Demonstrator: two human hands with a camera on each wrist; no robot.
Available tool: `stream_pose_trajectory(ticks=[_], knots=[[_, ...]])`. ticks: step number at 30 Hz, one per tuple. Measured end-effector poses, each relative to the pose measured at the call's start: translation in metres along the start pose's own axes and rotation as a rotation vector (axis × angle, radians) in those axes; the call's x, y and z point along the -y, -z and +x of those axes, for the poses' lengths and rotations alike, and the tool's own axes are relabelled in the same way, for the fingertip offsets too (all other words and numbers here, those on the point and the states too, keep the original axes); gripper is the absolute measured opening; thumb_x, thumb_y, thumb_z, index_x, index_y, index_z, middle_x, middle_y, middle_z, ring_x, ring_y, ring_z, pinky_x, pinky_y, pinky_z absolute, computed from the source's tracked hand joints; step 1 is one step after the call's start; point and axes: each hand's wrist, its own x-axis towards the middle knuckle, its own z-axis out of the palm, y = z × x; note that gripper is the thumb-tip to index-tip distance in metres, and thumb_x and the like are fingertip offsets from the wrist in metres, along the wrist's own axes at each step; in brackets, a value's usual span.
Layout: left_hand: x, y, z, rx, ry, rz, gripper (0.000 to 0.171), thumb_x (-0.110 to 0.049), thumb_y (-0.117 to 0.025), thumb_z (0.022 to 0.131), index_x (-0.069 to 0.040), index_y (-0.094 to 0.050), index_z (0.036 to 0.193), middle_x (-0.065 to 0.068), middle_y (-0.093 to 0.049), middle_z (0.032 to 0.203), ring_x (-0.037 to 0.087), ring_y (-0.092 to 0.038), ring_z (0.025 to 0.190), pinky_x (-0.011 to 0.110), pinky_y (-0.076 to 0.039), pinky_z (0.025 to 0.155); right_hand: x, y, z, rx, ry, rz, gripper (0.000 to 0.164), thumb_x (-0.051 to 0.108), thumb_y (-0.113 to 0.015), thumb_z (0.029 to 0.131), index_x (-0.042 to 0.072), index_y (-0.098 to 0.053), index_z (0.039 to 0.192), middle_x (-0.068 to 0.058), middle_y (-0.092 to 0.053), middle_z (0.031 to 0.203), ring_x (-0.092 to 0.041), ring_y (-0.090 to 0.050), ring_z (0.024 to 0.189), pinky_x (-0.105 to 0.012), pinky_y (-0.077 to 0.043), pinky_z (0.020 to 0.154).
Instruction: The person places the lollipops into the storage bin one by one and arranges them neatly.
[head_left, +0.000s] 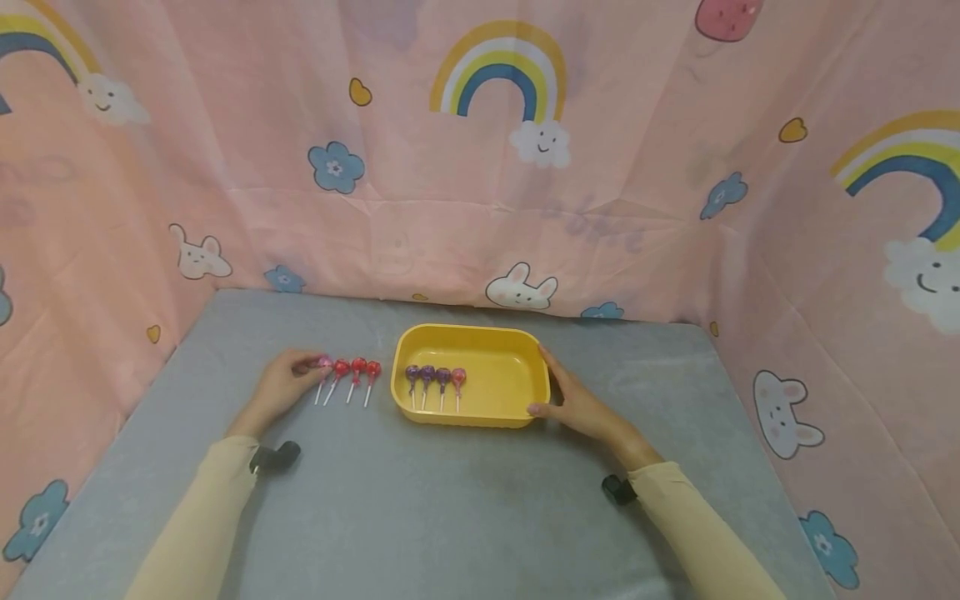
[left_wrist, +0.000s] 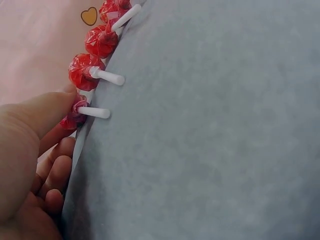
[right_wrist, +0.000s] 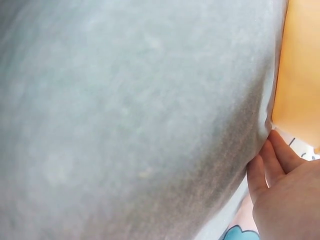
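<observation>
My left hand pinches a pink lollipop by its wrapped head, between thumb and fingers. In the left wrist view, the thumb lies against the pink wrapper and the white stick points away from the hand. Beside it, three red-wrapped lollipops lie in a row on the grey table. My right hand holds the right end of a yellow plastic box, thumb at the front corner and fingers farther back. Inside the box's left half, three purple lollipops and one pinkish-red lollipop lie side by side, sticks toward me.
Grey cloth covers the table. A pink patterned curtain rises behind the table and along both sides. Dark wrist-camera mounts sit at the left cuff and right cuff.
</observation>
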Motion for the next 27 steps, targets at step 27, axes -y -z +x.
stream_pose_trajectory(ticks=[27], knots=[[-0.0047, 0.0075, -0.001, 0.04, 0.073, -0.073, 0.052, -0.043, -0.064, 0.095, -0.004, -0.063, 0.128, 0.021, -0.062, 0.126, 0.035, -0.057, 0.114, 0.049, -0.048, 0.094, 0.0, 0.0001, -0.0008, -0.004, -0.005, -0.016, 0.108, 0.044, -0.076, 0.084, 0.041, 0.003, 0.157, -0.004, -0.007, 0.169, -0.032, -0.011, 0.156, -0.06, -0.014, 0.124]])
